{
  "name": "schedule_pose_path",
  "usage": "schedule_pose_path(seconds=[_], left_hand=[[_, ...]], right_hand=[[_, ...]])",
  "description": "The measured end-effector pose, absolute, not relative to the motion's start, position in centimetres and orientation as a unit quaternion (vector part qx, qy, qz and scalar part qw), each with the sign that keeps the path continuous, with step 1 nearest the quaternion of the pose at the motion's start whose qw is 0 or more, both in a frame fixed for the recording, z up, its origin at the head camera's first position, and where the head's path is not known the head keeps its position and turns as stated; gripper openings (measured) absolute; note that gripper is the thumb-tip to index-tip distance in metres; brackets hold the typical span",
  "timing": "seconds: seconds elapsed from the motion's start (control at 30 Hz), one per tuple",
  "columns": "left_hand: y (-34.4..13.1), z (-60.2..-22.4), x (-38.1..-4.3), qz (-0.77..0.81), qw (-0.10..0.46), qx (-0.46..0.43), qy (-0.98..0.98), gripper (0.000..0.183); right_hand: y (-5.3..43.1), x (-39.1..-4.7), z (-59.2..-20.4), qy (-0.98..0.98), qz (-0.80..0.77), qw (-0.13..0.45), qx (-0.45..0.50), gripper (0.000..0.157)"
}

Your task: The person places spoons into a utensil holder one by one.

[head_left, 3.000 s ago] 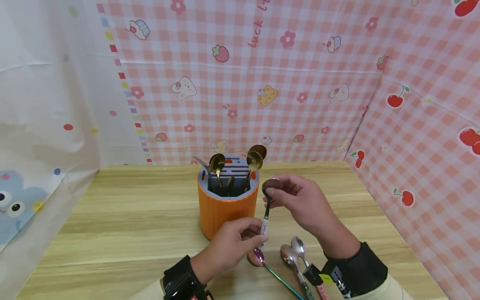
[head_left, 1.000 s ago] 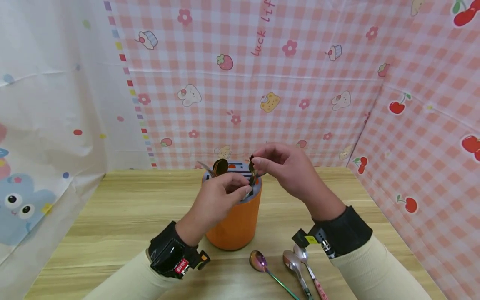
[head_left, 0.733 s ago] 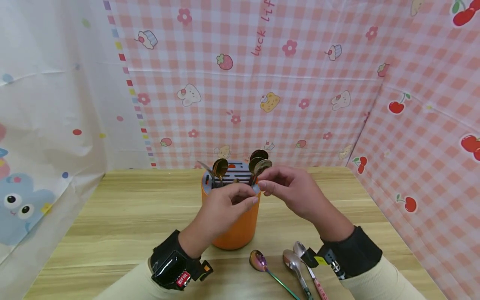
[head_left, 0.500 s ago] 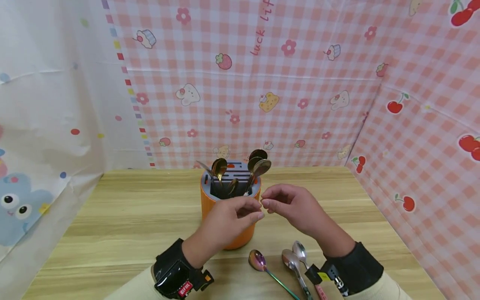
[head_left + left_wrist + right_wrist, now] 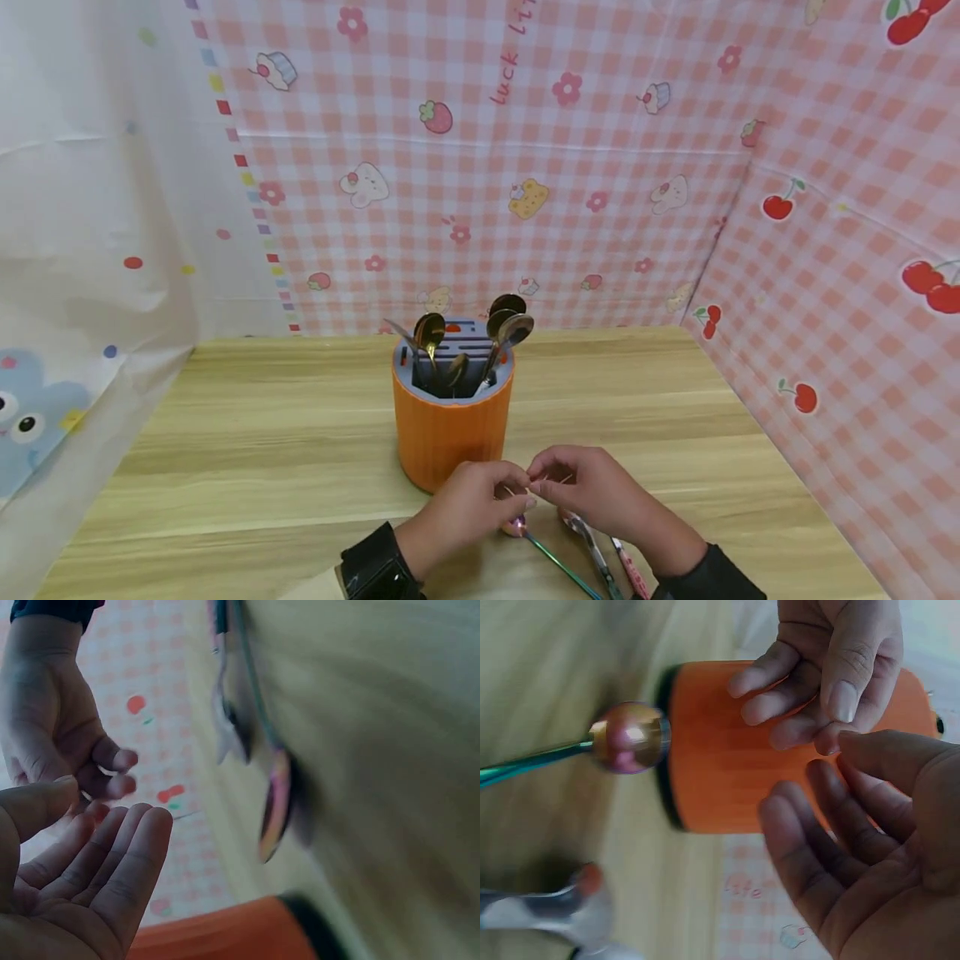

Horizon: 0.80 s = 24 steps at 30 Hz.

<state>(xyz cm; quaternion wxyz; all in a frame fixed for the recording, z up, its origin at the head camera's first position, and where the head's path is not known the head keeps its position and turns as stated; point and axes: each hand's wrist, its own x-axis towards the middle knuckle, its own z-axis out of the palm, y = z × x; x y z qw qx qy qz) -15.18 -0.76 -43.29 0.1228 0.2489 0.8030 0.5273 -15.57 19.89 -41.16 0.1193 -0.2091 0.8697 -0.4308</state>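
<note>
Both hands hover over the front of the table, just above the loose spoons, with their fingertips close together. My left hand (image 5: 476,507) has loosely bent fingers and holds nothing. Facing it, my right hand (image 5: 603,496) is likewise bare, thumb near its fingertips. Below them lies an iridescent spoon (image 5: 634,737) with a green-blue handle, its bowl partly covered by the left hand in the head view. To its right rest a silver spoon (image 5: 592,546) with a dark green handle and one with a pink handle (image 5: 632,572), both partly hidden by the right hand.
Behind the hands stands an orange utensil holder (image 5: 450,437) with a grey slotted top. Several gold and dark spoons (image 5: 429,332) and a silver spoon (image 5: 516,330) stick out of its open compartment. Checked pink cloth (image 5: 465,150) hangs at the back and right.
The dark spoon with the patterned white handle, held by both hands earlier, went into the holder's right side and was let go. Both hands then came down and back toward the loose spoons.
</note>
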Motion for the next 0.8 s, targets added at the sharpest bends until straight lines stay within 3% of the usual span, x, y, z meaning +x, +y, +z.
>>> schedule_pose_path(seconds=[0.3,0.8], left_hand=[[0.3,-46.1,-14.3,0.473,0.118,0.279,0.827,0.007],[1.6,-48.2,-13.2,0.490,0.173,0.275,0.809,0.006]], right_hand=[[21.1,-14.0,-44.2,0.895,-0.358,0.154,-0.218,0.005],[20.8,-12.3,-47.3,0.916,-0.294,0.073,-0.264,0.014]])
